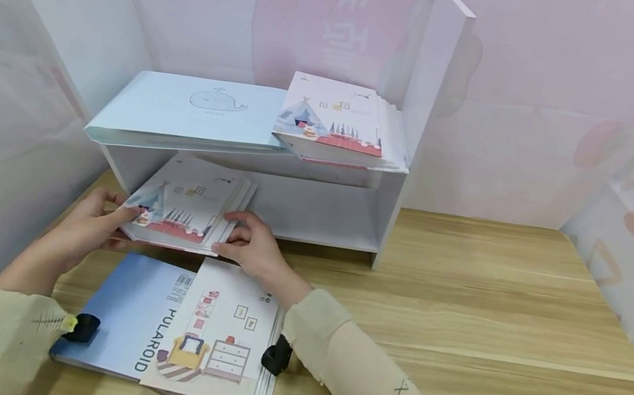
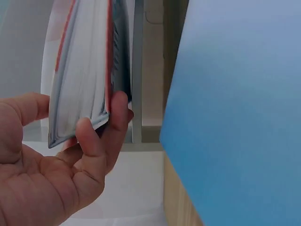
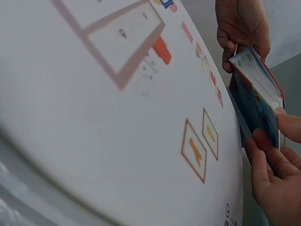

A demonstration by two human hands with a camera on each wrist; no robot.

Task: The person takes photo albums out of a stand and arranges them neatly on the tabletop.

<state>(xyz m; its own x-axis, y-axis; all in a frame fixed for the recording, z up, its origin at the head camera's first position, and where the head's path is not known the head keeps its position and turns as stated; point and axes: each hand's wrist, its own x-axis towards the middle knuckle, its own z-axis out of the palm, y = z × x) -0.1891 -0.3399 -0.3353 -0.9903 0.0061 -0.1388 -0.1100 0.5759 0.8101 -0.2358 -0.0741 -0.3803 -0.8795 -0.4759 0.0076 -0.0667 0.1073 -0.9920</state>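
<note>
Tent-cover album held in both hands at the lower left bay of the shelf

Held album (image 1: 184, 200): left of centre in the frame, at the mouth of the lower bay of the white shelf (image 1: 324, 211), front edge out over the tabletop (image 1: 495, 339). Cover faces up. Whether its underside touches the shelf board: cannot tell.

Left grip (image 1: 88, 226): closed on the album's left side, thumb on the cover, fingers below. Right grip (image 1: 254, 250): narrow, pinching the right page edge near the front corner.

Surroundings: directly above the held album, the pale blue whale folder (image 1: 199, 111) lies flat on the upper board, its front edge jutting forward and limiting headroom. Just beside it, upper centre, a second tent-cover album (image 1: 330, 116) lies near the right upright panel. To the right of the held album, the lower board shows bare.

Bottom centre, in front of the shelf and below the hands: the blue PULAROID album (image 1: 124, 312), partly covered by a white furniture-print album (image 1: 228, 329). A black wrist unit (image 1: 82, 329) blocks part of the blue cover. In the left wrist view the blue album fills the right side; in the right wrist view the furniture print takes up most of the frame.
</note>
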